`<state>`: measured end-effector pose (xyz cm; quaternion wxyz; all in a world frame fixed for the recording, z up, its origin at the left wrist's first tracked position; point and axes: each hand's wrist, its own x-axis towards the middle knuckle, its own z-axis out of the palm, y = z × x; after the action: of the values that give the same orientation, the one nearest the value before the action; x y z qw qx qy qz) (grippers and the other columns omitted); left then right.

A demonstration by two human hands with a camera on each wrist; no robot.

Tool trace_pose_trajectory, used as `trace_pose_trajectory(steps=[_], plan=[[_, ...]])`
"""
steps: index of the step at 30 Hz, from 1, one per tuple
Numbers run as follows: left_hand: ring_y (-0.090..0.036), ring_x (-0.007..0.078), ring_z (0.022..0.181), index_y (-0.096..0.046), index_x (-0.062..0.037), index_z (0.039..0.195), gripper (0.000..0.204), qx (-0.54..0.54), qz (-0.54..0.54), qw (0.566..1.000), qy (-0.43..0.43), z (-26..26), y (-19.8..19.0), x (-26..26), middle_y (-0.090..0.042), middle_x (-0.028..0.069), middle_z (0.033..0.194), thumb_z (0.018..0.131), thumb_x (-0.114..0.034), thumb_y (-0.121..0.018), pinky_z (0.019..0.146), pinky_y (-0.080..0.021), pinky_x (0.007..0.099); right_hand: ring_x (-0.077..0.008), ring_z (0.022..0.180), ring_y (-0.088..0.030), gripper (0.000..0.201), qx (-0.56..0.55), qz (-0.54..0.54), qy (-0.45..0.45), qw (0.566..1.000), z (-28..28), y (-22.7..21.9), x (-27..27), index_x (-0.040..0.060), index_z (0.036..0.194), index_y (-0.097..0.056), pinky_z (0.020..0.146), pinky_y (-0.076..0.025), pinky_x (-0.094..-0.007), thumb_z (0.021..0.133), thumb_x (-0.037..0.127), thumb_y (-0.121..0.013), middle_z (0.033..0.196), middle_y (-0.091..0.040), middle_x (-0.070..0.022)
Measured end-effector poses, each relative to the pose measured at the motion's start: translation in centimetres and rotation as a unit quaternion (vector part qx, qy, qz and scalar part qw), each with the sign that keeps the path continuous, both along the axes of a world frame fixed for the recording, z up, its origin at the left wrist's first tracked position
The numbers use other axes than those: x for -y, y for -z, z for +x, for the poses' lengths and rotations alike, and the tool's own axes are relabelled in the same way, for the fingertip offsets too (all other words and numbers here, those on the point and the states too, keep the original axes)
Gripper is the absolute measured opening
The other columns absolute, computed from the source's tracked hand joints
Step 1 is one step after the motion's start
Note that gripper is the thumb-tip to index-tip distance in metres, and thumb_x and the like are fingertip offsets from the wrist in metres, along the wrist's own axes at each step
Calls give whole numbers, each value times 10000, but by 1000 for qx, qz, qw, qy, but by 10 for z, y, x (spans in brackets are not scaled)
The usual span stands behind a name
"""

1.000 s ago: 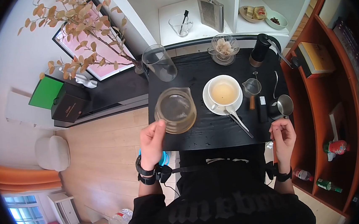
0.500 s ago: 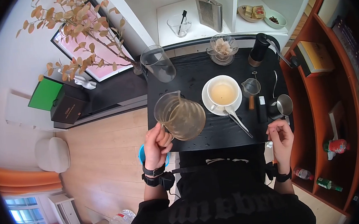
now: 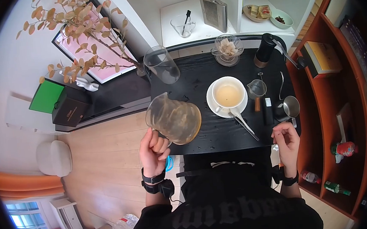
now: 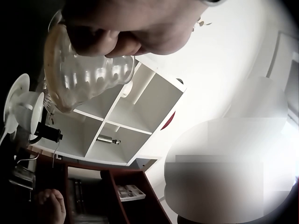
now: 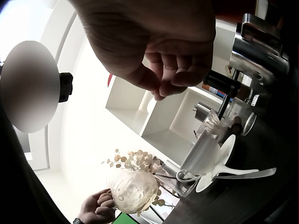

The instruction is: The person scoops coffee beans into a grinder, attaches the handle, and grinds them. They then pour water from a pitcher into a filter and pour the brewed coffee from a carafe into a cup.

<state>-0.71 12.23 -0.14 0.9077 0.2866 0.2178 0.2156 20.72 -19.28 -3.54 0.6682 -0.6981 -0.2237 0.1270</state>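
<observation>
In the head view my left hand [image 3: 155, 150] grips the handle of a clear glass carafe [image 3: 174, 118], which leans with its spout to the upper left. A thin amber layer shows along the carafe's base. The left wrist view has the curled fingers [image 4: 126, 44] close above the glass. My right hand [image 3: 287, 143] hangs loosely curled at the table's front right edge, holding nothing. A white cup [image 3: 228, 81] of pale yellowish liquid stands on a saucer [image 3: 210, 99], with a white spoon [image 3: 242, 118] and a metal knife-like utensil [image 3: 248, 131] beside it.
On the black table [image 3: 220, 139] stand a glass vase-like cylinder [image 3: 162, 66], a glass dripper [image 3: 228, 53] with a used filter, a hand grinder [image 3: 264, 51], a small wooden-handled glass pitcher [image 3: 257, 89] and a metal cup [image 3: 290, 107]. Shelves [image 3: 320, 103] rise on the right.
The carafe has gone from upright over the table to tilted, shifting right and then back left with my left hand. My right hand has stayed nearly still.
</observation>
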Motion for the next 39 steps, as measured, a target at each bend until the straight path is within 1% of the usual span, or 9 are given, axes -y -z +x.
trace_pose_trajectory(steps=[3, 7, 13, 17, 23, 27, 31, 36, 39], plan=[[-242, 51, 464, -355, -129, 627, 470, -133, 270, 953, -44, 3, 9, 13, -279, -68, 528, 1055, -271, -486, 412, -166, 241, -43, 646, -521, 60, 3, 0, -2, 1000, 0, 0, 0, 34, 981, -623, 591, -404, -190, 957, 10, -574, 799, -608, -11], [-253, 1, 503, -476, -97, 640, 429, -260, 654, 703, -103, 8, 18, 17, -356, -91, 541, 1037, -241, -551, 453, -179, 239, -43, 645, -520, 63, -2, 0, -3, 1000, 1, -1, 1, 34, 980, -624, 591, -404, -190, 955, 7, -573, 800, -608, -12], [-233, 34, 445, -355, -135, 643, 454, -84, 54, 993, -56, -11, 11, -8, -288, -71, 527, 1064, -264, -468, 381, -144, 247, -43, 646, -521, 65, 2, -8, -8, 1000, 2, 0, 1, 35, 980, -624, 594, -405, -192, 952, 4, -574, 793, -607, -11], [-250, 34, 464, -372, -124, 637, 451, -108, 194, 973, -66, -13, 16, -2, -308, -67, 533, 1057, -244, -484, 410, -166, 247, -45, 647, -522, 63, 7, -6, -13, 1000, 2, -2, -1, 35, 980, -624, 594, -406, -192, 953, 7, -575, 807, -609, -15], [-222, 70, 503, -390, -34, 612, 452, -224, 651, 707, -162, -12, 11, 8, -374, -47, 526, 1033, -159, -501, 481, -194, 274, -49, 650, -527, 55, 12, -7, -12, 1000, 2, -2, 1, 31, 980, -623, 596, -410, -193, 955, 12, -578, 818, -610, -20], [-239, 70, 476, -360, -81, 629, 454, -72, 403, 901, -143, -18, 4, 5, -310, -38, 530, 1052, -206, -467, 426, -193, 258, -50, 652, -528, 52, 10, -6, -15, 1000, 1, 0, 0, 31, 981, -622, 596, -412, -193, 957, 15, -579, 819, -610, -20], [-192, 68, 482, -301, -121, 630, 475, 46, 192, 978, -69, -23, -9, 4, -241, -54, 543, 1070, -253, -421, 404, -163, 243, -51, 653, -529, 49, -1, 1, -18, 1000, 1, -1, -1, 32, 983, -620, 595, -413, -193, 958, 17, -581, 820, -610, -20], [-243, 53, 490, -359, -100, 633, 477, -91, 282, 954, 41, -29, -40, 1, -296, -55, 536, 1073, -265, -442, 417, -179, 248, -50, 657, -529, 47, -9, 1, -21, 1000, 2, 2, 2, 30, 986, -618, 596, -416, -193, 960, 18, -582, 822, -609, -20], [-284, 31, 533, -429, -55, 658, 453, -265, 425, 865, 28, -19, -50, 16, -355, -74, 563, 1061, -250, -494, 458, -206, 254, -49, 659, -530, 47, -10, 3, -23, 1000, 2, 2, 1, 30, 988, -617, 596, -416, -192, 960, 17, -582, 819, -606, -18]])
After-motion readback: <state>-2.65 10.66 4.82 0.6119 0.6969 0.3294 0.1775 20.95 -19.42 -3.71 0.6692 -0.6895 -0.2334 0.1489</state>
